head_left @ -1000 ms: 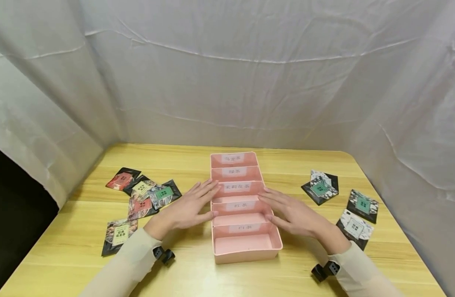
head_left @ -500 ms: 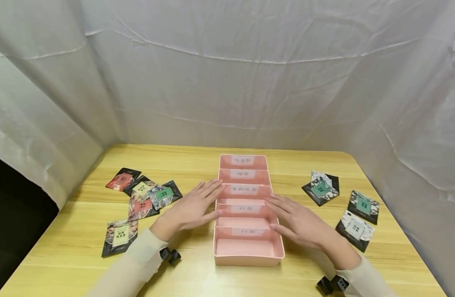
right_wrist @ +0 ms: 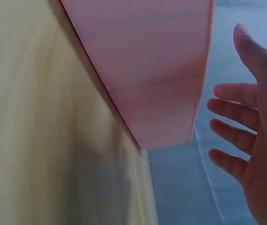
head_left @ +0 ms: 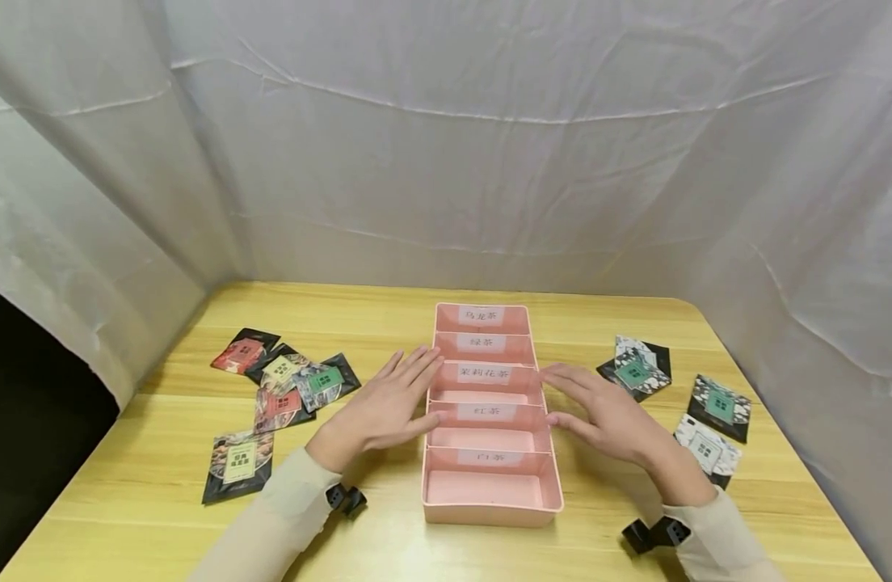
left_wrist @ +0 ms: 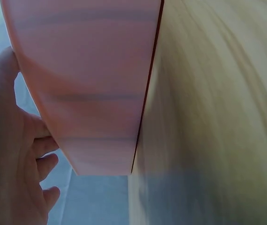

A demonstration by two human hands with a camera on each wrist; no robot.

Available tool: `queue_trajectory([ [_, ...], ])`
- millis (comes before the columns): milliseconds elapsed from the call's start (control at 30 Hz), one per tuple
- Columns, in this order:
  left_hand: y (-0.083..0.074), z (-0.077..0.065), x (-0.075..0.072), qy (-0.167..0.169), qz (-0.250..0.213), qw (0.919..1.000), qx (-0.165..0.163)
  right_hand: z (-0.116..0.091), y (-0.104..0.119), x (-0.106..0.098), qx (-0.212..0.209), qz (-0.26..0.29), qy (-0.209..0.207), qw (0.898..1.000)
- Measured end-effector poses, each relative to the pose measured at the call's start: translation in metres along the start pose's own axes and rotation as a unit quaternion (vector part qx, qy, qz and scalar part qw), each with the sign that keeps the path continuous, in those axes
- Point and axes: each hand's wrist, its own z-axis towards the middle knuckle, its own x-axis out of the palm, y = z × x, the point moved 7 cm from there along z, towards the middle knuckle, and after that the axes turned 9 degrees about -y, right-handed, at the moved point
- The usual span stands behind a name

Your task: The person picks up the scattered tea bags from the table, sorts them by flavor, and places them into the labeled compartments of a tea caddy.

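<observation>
A long pink divided box [head_left: 493, 514] stands on the table, its several compartments running away from me in one row. White labels with Chinese characters mark the compartments, and no packets show inside. My left hand [head_left: 384, 408] lies along the box's left side; in the left wrist view its fingertips [left_wrist: 46, 131] touch the upper edge. To the right of the box is my right hand [head_left: 609, 416], fingers extended. The right wrist view shows a gap between that hand [right_wrist: 260, 126] and the pink wall [right_wrist: 147, 70]. Neither hand grips anything.
Several tea sachets with red, yellow and green labels, such as a yellow-labelled sachet [head_left: 238, 465], lie at the left. More sachets lie at the right, among them a white-labelled sachet [head_left: 706, 449]. A pale curtain [head_left: 446, 162] hangs behind the wooden table [head_left: 366, 541].
The box has shifted right and stands straighter, its far end moving most. My left hand has followed it. My right hand has moved right, off the box's edge.
</observation>
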Motion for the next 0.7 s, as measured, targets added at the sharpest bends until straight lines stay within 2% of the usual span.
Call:
queue_trajectory([
  [333, 0.000, 0.000, 0.002, 0.012, -0.004, 0.9999, -0.007, -0.003, -0.056, -0.015, 0.078, -0.017, -0.059, 0.995],
  [600, -0.001, -0.002, 0.003, 0.008, -0.019, 0.9997, -0.014, -0.021, -0.100, -0.015, 0.177, -0.026, -0.038, 0.983],
  [700, -0.002, -0.001, 0.003, 0.012, -0.025, 0.9995, -0.018, -0.029, -0.112, -0.016, 0.202, -0.031, -0.035, 0.978],
])
